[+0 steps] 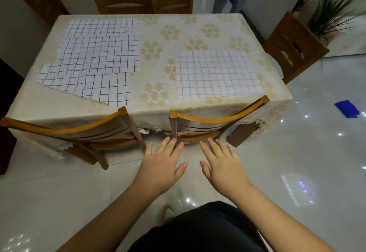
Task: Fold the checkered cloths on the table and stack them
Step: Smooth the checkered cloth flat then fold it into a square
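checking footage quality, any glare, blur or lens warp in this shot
Head view: wide-angle warp bows the table edges and the chair backs; ceiling lights glare as bright spots on the glossy floor; the checkered cloths stay sharp, evenly lit, with soft shadows.

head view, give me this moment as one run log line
phase: pre-grasp | left hand: open, empty | right hand: open, empty | overlapping cloths: table left, unfolded | single cloth: table right, flat | stack: none
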Demonstrator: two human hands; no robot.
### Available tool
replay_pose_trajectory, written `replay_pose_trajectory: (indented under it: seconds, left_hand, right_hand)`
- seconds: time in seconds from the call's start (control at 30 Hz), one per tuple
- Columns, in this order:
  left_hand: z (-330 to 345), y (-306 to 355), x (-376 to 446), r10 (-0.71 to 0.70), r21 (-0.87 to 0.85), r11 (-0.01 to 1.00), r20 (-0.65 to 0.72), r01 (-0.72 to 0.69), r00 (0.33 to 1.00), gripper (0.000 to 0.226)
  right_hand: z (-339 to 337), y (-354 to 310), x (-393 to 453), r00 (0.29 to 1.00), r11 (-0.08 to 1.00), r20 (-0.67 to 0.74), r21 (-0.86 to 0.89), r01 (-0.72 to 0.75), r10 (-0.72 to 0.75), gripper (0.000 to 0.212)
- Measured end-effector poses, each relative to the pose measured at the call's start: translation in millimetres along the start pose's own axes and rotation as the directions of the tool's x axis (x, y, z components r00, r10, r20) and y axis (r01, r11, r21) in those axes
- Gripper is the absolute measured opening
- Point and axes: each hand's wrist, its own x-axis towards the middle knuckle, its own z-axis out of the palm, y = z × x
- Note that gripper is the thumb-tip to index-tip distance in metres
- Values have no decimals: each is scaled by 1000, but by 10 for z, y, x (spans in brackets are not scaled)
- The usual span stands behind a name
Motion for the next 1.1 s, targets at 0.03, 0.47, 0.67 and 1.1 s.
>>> replay_pose_trajectory:
  seconds: [0.03, 0.47, 0.67, 1.1]
  left_hand:
    - [-25, -39, 79, 3, -8, 1000, -8, -3, 1000, 75]
    - [-164, -184, 1491, 62, 48, 997, -22, -61, 998, 59]
    - [-260, -110, 2384, 63, -2, 998, 21, -63, 998, 61]
    - [120, -154, 3916, -77, 0, 997, 201, 79, 977, 58]
  right_hand:
    - [-17, 0, 74, 1000, 1000, 5, -2, -1, 1, 58]
    - [-29, 538, 1196, 1000, 1000, 26, 22, -9, 9, 56]
    - [-79, 1136, 1964, 999, 998, 35, 54, -18, 17, 56]
    - [215, 2067, 3283, 953, 991, 281, 96, 94, -118, 58]
